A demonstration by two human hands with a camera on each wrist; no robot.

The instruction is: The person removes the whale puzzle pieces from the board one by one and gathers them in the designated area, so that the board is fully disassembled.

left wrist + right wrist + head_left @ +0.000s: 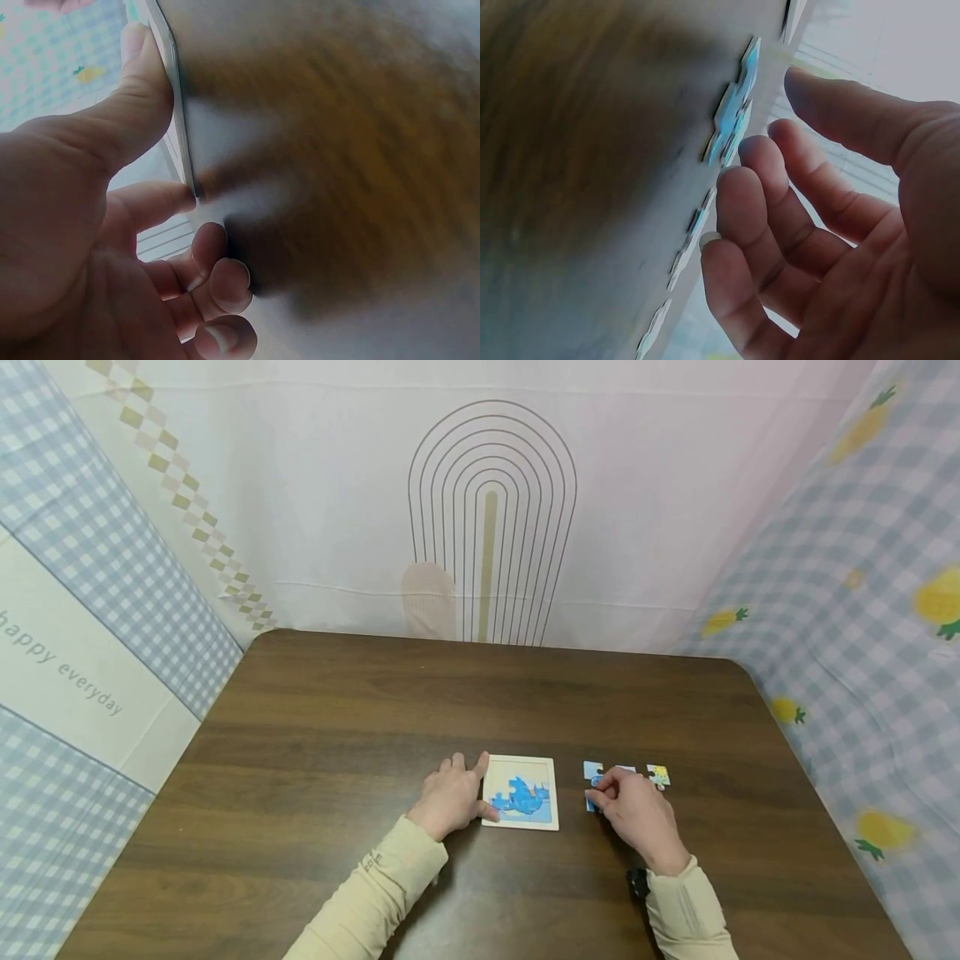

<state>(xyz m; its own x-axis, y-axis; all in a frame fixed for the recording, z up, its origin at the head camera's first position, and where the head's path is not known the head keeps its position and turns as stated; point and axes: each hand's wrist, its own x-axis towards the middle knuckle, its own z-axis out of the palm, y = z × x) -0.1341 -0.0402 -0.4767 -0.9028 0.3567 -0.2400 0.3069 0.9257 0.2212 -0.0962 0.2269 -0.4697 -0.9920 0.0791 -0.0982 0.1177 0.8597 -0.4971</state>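
A square puzzle frame (556, 793) with a blue picture partly filling it lies on the table. At its left edge, my left hand (450, 795) rests its thumb near the lower corner and a finger at the upper corner; in the left wrist view the thumb (142, 90) lies against the frame's edge. Right of the frame, my right hand (637, 810) is over loose puzzle pieces (592, 769), partly hiding them. Seen from the right wrist, thumb and bent fingers (742, 210) stand apart beside blue pieces (735, 105), with nothing visible between them.
The brown wooden table (337, 718) reaches back to a pale curtain (330, 493) with an arch print. A yellow and white piece (658, 775) lies just beyond my right hand. Checked cloth (840, 652) hangs at the right side.
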